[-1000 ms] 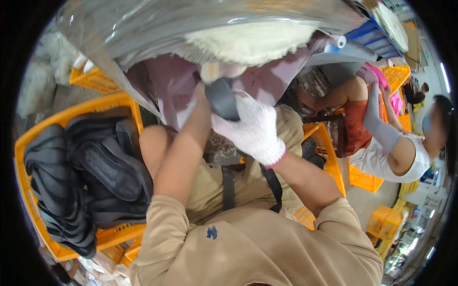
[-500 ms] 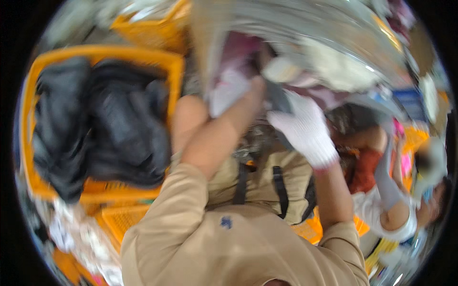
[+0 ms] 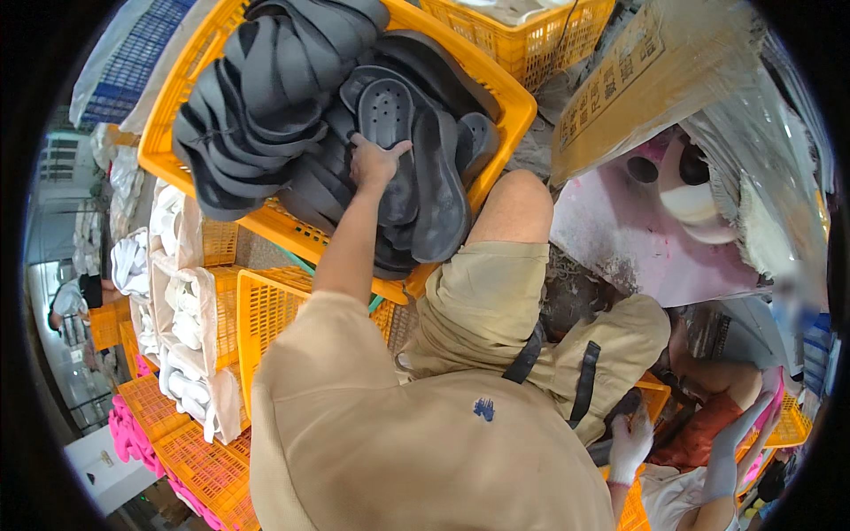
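An orange basket (image 3: 521, 111) at the upper left is heaped with dark grey foam shoe soles (image 3: 266, 84). My left hand (image 3: 375, 165), which looks bare, is in this basket, thumb and fingers spanning one sole (image 3: 386, 108) with small holes in its face. Low on the right, my right hand (image 3: 630, 440) wears a white knit glove. Its fingers are closed round a dark grey shoe sole (image 3: 625, 407), partly hidden by the hand and my knee, beside another orange basket (image 3: 653, 398).
Plastic-covered cardboard (image 3: 620, 88) and a pink-stained white sheet (image 3: 611, 221) stand at the upper right. An orange basket (image 3: 553, 44) is at the far side. More orange baskets (image 3: 274, 310) and white bundles (image 3: 184, 310) are at left. A co-worker's arm (image 3: 726, 442) is close on my right.
My view has swung left. My left hand has gone from the plastic-covered pile to the basket of soles. My right hand has come down beside my knee with a dark grey sole.
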Tool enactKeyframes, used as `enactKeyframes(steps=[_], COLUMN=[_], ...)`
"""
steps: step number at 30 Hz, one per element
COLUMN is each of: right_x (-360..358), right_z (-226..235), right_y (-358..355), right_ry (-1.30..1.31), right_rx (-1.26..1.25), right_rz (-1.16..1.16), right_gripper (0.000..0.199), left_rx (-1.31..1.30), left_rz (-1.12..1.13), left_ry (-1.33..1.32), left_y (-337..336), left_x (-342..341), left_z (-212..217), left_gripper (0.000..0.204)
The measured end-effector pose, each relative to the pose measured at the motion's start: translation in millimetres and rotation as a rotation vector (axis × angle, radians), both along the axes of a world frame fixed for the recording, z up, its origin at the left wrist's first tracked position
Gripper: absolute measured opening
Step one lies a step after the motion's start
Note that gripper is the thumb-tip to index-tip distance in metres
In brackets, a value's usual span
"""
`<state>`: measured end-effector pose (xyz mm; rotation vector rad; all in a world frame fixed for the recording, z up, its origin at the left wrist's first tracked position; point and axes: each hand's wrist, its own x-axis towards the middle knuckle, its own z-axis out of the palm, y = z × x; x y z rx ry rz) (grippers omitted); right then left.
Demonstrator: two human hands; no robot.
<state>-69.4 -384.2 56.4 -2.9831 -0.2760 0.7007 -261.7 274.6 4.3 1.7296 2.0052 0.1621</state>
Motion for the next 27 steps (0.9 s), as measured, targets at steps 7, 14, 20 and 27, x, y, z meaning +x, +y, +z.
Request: enactKeyframes(steps=[7, 14, 20, 27], right_x=[8.6, -30.4, -6.2, 180.8], right_z=[20.4, 80.2, 115.1, 26.9], right_y=[105.9, 171.5, 174.6, 216.5], right_ry=[-0.260, 0.440, -0.096, -0.389], right_rx=[0.738, 1.492, 1.397, 1.014], right_rz=[0.267, -0.696, -0.751, -0.119], right_gripper=[0.051, 0.048, 0.057, 0.035], left_rx=[1.088, -0.516, -1.406, -0.376], left_rz=[-0.255, -0.232, -0.193, -1.033], left_ry=[-0.384, -1.469, -1.533, -0.509], left_y=[-90.2, -324.4, -373.8, -235.6], left_x=[-16.2, 118.5, 287.6, 330.9], left_z=[120.9, 67.1, -19.0, 34.4], left_gripper=[0.037, 0.060, 0.042, 0.075])
